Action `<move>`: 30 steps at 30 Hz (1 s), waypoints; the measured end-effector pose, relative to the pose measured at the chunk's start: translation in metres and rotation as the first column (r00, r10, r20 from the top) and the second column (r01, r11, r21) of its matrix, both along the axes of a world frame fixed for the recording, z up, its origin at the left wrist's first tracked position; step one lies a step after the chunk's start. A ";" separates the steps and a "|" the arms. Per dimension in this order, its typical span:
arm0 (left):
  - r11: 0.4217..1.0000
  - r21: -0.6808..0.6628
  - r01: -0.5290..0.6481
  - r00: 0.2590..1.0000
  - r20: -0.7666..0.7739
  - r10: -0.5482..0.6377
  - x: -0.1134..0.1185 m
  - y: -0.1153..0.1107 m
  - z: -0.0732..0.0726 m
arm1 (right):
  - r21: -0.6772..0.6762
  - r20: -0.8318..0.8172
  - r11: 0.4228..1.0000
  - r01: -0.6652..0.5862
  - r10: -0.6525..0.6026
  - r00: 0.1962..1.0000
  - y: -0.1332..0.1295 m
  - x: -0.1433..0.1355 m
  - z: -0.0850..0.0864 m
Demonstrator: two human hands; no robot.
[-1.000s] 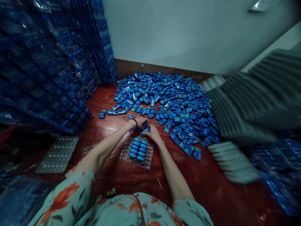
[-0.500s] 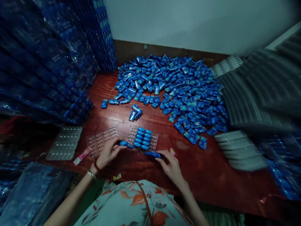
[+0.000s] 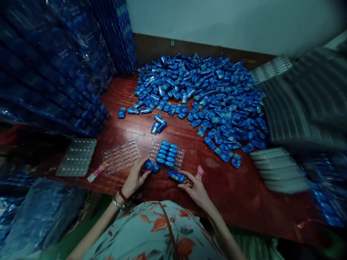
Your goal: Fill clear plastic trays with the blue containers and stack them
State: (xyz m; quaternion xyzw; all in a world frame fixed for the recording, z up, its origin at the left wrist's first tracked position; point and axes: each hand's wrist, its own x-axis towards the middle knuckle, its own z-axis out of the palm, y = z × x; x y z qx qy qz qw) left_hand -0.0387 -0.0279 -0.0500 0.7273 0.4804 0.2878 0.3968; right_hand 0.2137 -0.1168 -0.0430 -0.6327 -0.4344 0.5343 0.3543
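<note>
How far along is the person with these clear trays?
Partway, I'd judge. Done: the middle tray holds two columns of blue ovals. In hand: the left hand holds one blue packet, the right hand another. Apparently left: that tray's outer pockets and the neighbouring tray look unfilled, and a big packet pile remains behind.

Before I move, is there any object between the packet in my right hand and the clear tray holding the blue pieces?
Nothing visible stands between the blue packet in your right hand and the clear tray, whose near edge is close by. The pink wrapper lies to the right of that gap.
</note>
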 end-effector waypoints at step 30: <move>0.856 0.216 0.469 0.731 -0.639 -0.239 0.010 0.011 0.024 | -0.067 0.982 0.825 -0.562 0.156 0.111 0.028 -0.036 0.015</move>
